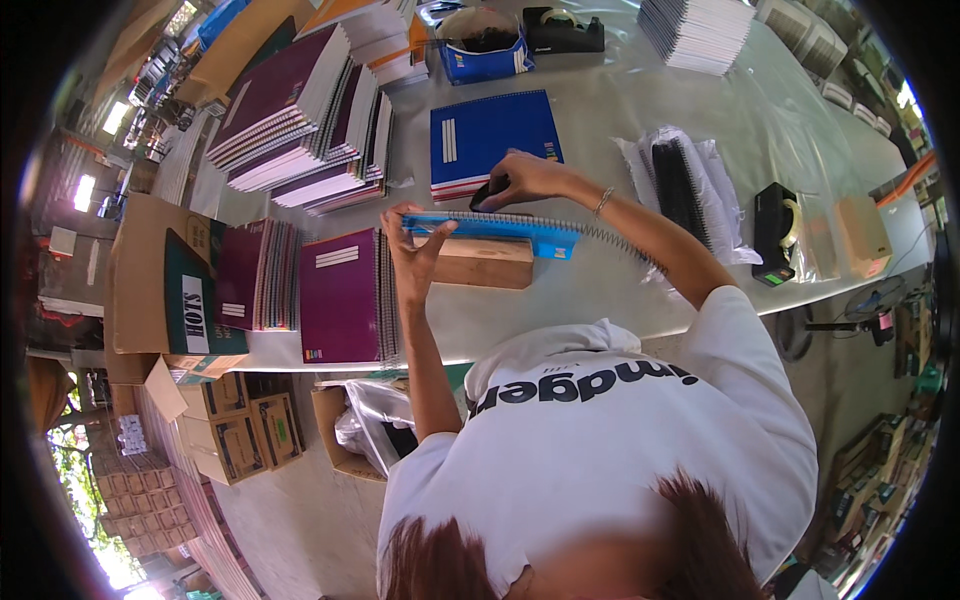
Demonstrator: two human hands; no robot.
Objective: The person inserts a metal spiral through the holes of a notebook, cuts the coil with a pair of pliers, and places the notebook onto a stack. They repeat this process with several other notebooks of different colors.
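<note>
Light-blue notebook (510, 230) on edge beside wooden block (485, 264), over counter (590, 310), head view.
Left hand (412, 243): fingers pinch its left end; right hand (527, 177): fingers closed on small dark object (488, 195) near spine, type unclear. Likely light, covers stiffish, maybe slick; wire coil (625, 245) running past its right end looks springy, easily bent. Best hold: cover and pages together, clear of coil.

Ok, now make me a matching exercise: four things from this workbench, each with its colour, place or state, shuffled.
1. light-blue notebook
2. wooden block
3. dark-blue notebook
4. black coils

A. flat atop a stack
B. wrapped in plastic
C. gripped by the left hand
D. light brown

Pairs: 1-C, 2-D, 3-A, 4-B
</note>
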